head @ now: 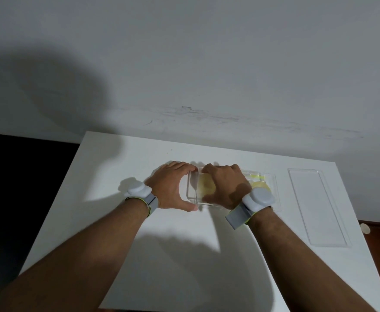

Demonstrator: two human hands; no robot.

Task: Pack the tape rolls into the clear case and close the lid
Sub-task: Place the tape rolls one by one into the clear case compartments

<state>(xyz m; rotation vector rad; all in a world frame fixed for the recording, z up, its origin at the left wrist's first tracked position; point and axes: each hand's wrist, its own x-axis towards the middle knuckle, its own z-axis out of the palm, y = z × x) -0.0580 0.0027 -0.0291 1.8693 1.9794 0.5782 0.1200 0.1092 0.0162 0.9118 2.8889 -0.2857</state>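
The clear case (231, 188) lies flat near the middle of the white table (121, 221), its long axis running from 9 o'clock to 3 o'clock, tilted slightly so the right end sits a little nearer the person. Through its walls pale yellow tape rolls (207, 186) show as flat discs lying on their sides: one under the right hand at the case's left part, another (261, 184) at the right part, with a brighter yellow-green streak at about 12 o'clock from that second roll. How many rolls lie inside cannot be told, since the hand and glare hide much of the interior.

The right hand (225, 188) rests palm-down over the case's left half, fingers curled at the far edge; whether they pinch a roll or only press on it cannot be told. The left hand (173, 185) brackets the case's left end, at 9 o'clock from it, thumb at the near corner and fingers at the far corner, spread in a wide C clasping that end.

The clear lid (317, 206) lies apart at 3 o'clock from the case, flat on the table, its long axis running from 12 to 6 o'clock, roughly crosswise to the case.

Each wrist bears a grey strap with a white rounded device (258, 199). Behind the table, at 12 o'clock, rises a scuffed pale wall (207, 75).
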